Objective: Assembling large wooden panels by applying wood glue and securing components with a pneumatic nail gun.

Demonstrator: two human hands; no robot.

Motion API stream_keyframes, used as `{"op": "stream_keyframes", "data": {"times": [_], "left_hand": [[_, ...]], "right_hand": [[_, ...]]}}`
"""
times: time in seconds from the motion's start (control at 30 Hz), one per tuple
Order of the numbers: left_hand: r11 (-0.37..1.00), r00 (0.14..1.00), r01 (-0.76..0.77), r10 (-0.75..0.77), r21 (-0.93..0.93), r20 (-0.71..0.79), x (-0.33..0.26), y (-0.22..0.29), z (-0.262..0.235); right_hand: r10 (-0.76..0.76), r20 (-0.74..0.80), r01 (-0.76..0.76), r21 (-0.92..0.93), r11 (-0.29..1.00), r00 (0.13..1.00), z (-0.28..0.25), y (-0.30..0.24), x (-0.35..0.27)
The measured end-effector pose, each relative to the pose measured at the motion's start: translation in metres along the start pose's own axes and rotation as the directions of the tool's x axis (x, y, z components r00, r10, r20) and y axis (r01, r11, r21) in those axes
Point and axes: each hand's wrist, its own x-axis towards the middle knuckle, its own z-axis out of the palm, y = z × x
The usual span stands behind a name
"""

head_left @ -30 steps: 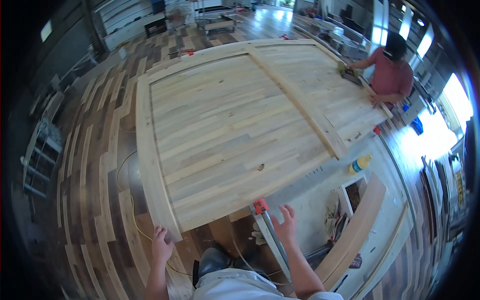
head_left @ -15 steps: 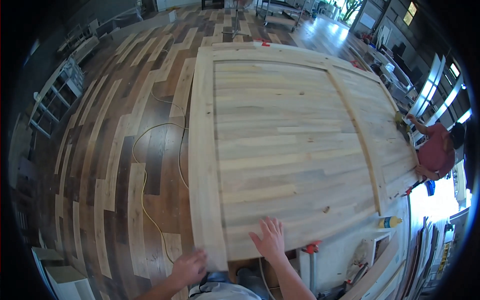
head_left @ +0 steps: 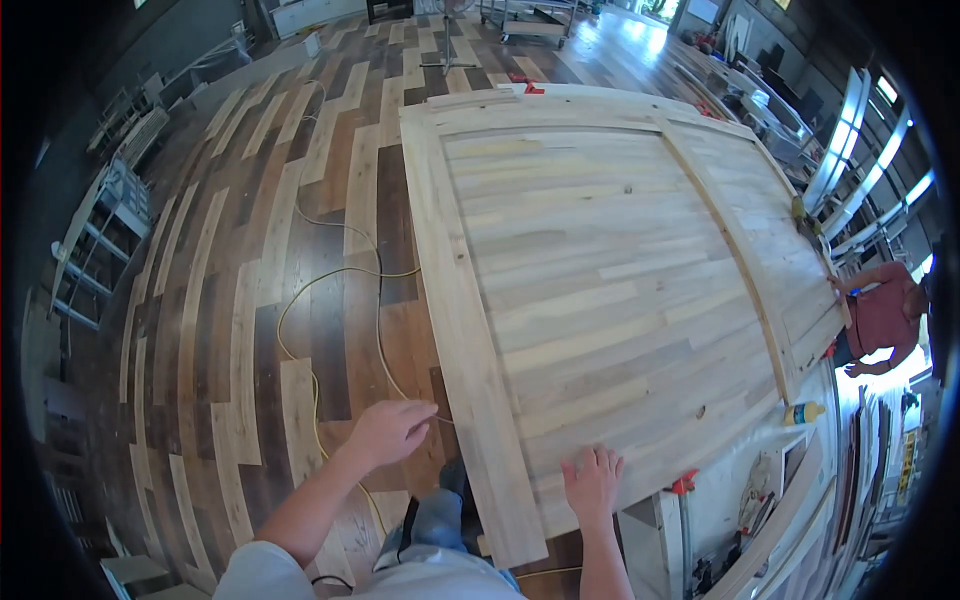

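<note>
A large pale wooden panel [head_left: 610, 290] of planks lies before me, framed by raised boards with a crossing strip toward its right. My right hand [head_left: 595, 485] rests on its near part, palm down and fingers stretched out. Off the panel's left edge, above the floor, is my left hand [head_left: 395, 432]; its fingers are slightly bent, with nothing visible in them. A thin cord [head_left: 385, 372] passes behind that hand and under the frame board [head_left: 465, 300]. A red clamp [head_left: 685, 482] grips the near edge, and a yellow bottle [head_left: 803, 413] lies at the near right corner.
A co-worker in a red shirt [head_left: 885, 310] stands at the panel's far right end. A yellow cord [head_left: 318, 400] loops over the plank floor [head_left: 215, 330]. More red clamps [head_left: 528, 86] sit on the far edge. A fan stand [head_left: 447, 50] and cart [head_left: 525, 25] stand beyond.
My view has turned and shifted left, so the panel looks slanted. My left hand has left the panel's near left corner and moved outward. The co-worker has straightened up.
</note>
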Motion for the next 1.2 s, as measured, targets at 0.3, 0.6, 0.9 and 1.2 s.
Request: {"op": "stream_keyframes", "data": {"times": [0.3, 0.6, 0.9, 1.2], "left_hand": [[0.999, 0.999, -0.005, 0.006, 0.033, -0.047, 0.156, -0.095, -0.073], [0.971, 0.986, 0.162, -0.152, 0.177, -0.068, 0.486, -0.239, -0.076], [0.850, 0.992, 0.039, 0.030, 0.525, -0.123, 0.601, -0.335, -0.091], [0.847, 0.983, -0.136, 0.049, 0.514, 0.179, 0.655, -0.377, -0.134]], "right_hand": [[0.287, -0.253, -0.169, 0.403, 0.899, 0.924, -0.001, -0.039, -0.088], [0.663, -0.295, -0.558, 0.368, 0.743, 0.688, -0.035, -0.127, -0.048], [0.821, -0.170, -0.745, 0.350, 0.567, 0.545, -0.043, -0.222, -0.016], [0.926, 0.027, -0.819, 0.477, 0.320, 0.377, -0.039, -0.253, -0.010]]}}
